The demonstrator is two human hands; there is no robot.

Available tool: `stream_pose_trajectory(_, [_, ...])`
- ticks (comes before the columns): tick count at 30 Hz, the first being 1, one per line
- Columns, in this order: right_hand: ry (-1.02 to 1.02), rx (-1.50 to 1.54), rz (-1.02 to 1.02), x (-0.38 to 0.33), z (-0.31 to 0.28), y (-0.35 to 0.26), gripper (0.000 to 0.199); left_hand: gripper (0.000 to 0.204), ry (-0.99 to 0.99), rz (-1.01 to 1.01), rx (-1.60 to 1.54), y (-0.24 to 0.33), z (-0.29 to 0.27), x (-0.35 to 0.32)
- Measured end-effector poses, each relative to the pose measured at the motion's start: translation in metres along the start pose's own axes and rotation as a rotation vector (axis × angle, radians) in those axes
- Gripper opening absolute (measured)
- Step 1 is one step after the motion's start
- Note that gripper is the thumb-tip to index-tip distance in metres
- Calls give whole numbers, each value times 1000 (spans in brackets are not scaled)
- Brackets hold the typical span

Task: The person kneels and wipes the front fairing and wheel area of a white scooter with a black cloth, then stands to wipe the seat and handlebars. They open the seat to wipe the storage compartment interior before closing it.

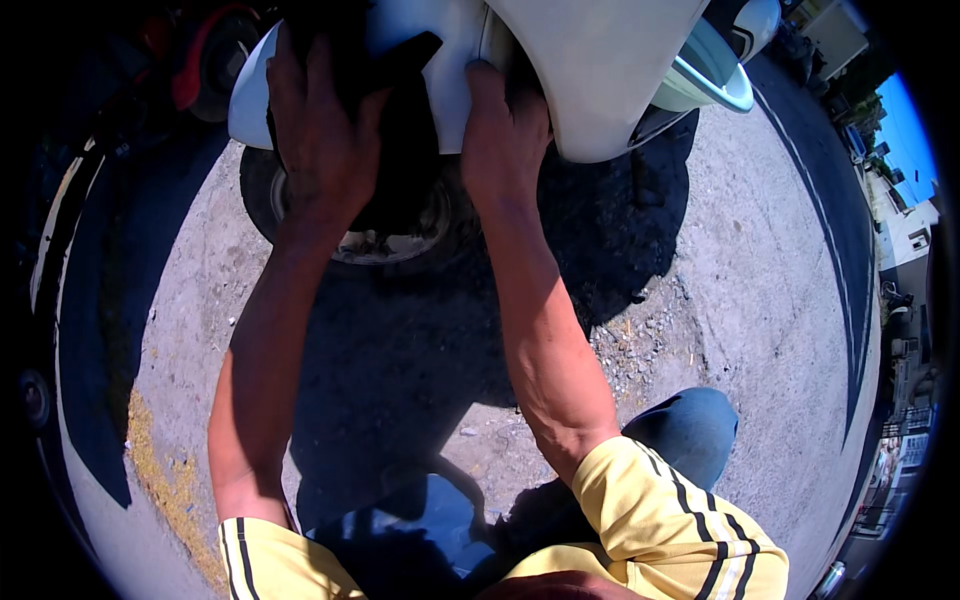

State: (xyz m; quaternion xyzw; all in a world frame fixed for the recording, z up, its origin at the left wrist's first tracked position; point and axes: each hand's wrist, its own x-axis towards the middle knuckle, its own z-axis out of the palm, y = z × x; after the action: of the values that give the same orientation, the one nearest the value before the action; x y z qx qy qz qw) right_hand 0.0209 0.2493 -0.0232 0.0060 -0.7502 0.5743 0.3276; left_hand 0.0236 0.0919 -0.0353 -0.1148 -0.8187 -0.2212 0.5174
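Note:
A vehicle's white body panel hangs over a dark-tyred wheel in front of me. My left hand reaches up against the left part of the bodywork, fingers stretched upward and thumb apart; deep shade hides the fingertips. A dark, angular shape lies between my hands; its kind is lost in shadow. My right hand grips the panel's edge by the gap beside a larger white panel. Its thumb points up along the edge, and its other fingers are partly hidden in the gap.
A pale green basin sits at the right side of the vehicle. Rough concrete ground with loose gravel spreads below. Yellow grains are scattered at the left. Beyond, at the upper left, stands a red vehicle. My bent knee is at the right.

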Motion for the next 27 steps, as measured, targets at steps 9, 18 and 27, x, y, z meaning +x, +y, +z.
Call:
stream_pose_trajectory(9, [-116, 104, -93, -2, -9, 13, 71, 74, 1, 9, -18, 0, 0, 1])
stream_pose_trajectory(18, [-26, 80, -170, -3, -4, 17, 59, 77, -6, -11, -8, 2, 2, -1])
stream_pose_trajectory(27, [86, -37, -140, -4, 3, 15, 58, 80, -76, 4, 22, 6, -2, -9])
